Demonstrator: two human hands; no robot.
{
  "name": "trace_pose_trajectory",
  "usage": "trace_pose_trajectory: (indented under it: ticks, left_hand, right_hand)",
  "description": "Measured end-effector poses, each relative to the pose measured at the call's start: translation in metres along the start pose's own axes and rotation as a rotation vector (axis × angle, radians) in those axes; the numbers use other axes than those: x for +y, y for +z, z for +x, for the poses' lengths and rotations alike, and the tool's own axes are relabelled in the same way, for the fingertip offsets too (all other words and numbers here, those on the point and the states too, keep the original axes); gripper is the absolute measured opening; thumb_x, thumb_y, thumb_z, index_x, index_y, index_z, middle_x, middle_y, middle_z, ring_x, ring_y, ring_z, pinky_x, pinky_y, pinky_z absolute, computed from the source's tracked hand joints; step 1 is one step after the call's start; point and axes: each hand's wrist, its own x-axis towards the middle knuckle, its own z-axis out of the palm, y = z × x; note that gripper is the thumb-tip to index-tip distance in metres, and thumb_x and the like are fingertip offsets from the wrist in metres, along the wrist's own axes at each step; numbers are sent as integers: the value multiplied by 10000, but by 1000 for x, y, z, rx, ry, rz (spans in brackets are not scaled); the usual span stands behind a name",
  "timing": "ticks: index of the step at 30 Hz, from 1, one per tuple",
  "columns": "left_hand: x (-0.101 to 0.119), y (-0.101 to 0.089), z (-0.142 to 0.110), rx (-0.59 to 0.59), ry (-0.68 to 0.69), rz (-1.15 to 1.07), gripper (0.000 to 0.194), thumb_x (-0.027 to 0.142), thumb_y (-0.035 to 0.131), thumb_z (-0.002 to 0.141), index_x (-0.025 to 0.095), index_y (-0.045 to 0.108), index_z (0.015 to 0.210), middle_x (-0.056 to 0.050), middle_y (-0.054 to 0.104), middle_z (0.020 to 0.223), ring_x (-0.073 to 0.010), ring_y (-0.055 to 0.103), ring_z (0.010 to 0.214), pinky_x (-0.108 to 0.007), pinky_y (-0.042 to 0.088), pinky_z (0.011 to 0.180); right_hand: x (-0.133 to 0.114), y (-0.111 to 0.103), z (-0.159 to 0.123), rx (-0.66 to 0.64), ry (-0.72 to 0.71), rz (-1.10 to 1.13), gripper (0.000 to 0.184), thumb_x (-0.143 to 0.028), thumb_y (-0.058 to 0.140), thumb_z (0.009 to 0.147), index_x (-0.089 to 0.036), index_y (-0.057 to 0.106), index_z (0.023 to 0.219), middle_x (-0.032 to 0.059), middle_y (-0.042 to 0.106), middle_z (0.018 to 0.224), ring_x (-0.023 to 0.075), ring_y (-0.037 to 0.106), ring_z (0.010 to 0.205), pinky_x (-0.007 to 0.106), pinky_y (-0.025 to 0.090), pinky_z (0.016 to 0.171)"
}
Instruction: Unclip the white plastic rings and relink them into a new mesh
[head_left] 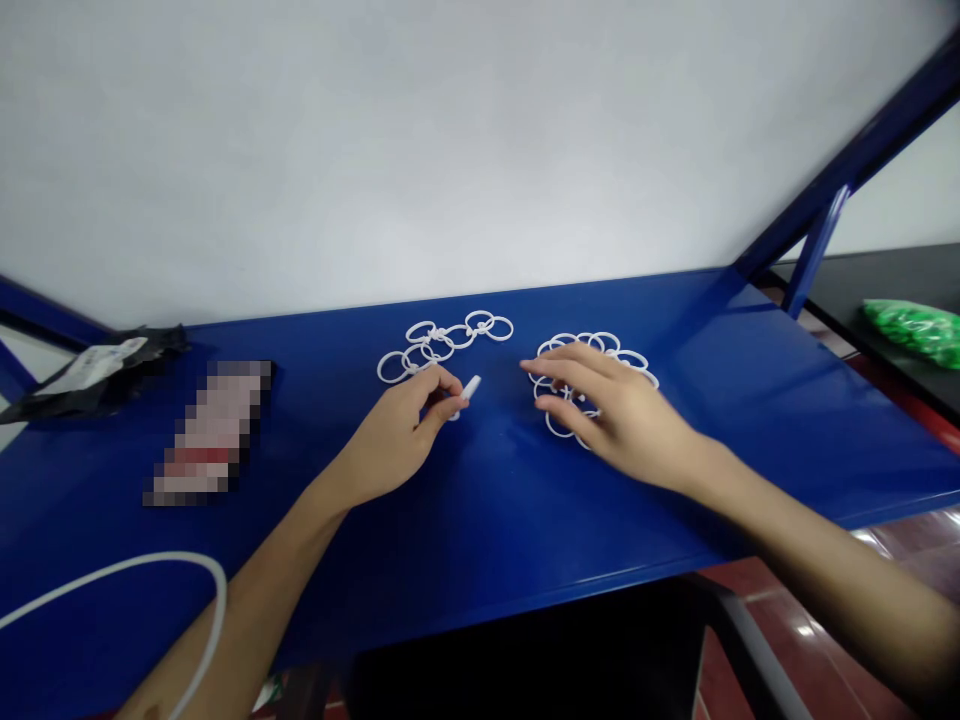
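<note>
Between the thumb and fingers of my left hand (pixel 397 430) is a small white plastic piece (pixel 471 387), its far end sticking out to the upper right. The rest of that piece is hidden by the fingers. Just beyond this hand, thin white rings (pixel 460 336) lie in a loosely linked row on the blue table (pixel 480 540). My right hand (pixel 626 405) hovers over or touches a second cluster of white rings (pixel 564 425), fingers spread and thumb apart. It covers part of that cluster, and I cannot tell whether the fingertips touch a ring.
At the left are a pixelated flat object (pixel 214 430) and a black plastic package (pixel 97 370) with a white label. A white cable (pixel 150 558) loops across my left forearm. A green bag (pixel 915 330) sits on a dark surface at the right. A white wall (pixel 450 150) rises behind.
</note>
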Motion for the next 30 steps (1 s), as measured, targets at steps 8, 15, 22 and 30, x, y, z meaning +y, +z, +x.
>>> trace_pose_trajectory:
  ticks: [8,15,22,30]
  left_hand:
    - [6,9,-3,-97,-116,-740,217,389,613,971,181,600,911,-19,645,844,-137,609,775,-276,498,757]
    - [8,25,2,98,-202,-1144,281,227,765,846,233,687,1116,17,670,759,-105,609,724,-229,527,727]
    - [3,30,2,129,-238,-997,183,299,753,845,208,775,1003,-27,733,864,-129,663,765,-275,560,772]
    - [14,28,-6,191,5,-151,169,316,628,944,236,750,857,20,682,814,-107,594,691,-239,453,612]
  right_hand:
    - [-20,53,12,84,255,322,282,-226,519,1008,-191,556,1286,82,693,1079,171,683,846,335,588,725]
    - [-20,60,1,162,-166,33,260,-117,530,935,-184,572,1183,121,660,1145,233,634,1032,402,566,849]
    - [-14,62,2,180,-125,-13,110,-193,543,1001,-180,600,1094,73,717,965,189,613,835,347,525,759]
    - [-10,57,1,251,159,222,138,-236,575,995,-212,697,1055,23,727,882,140,642,749,291,500,669]
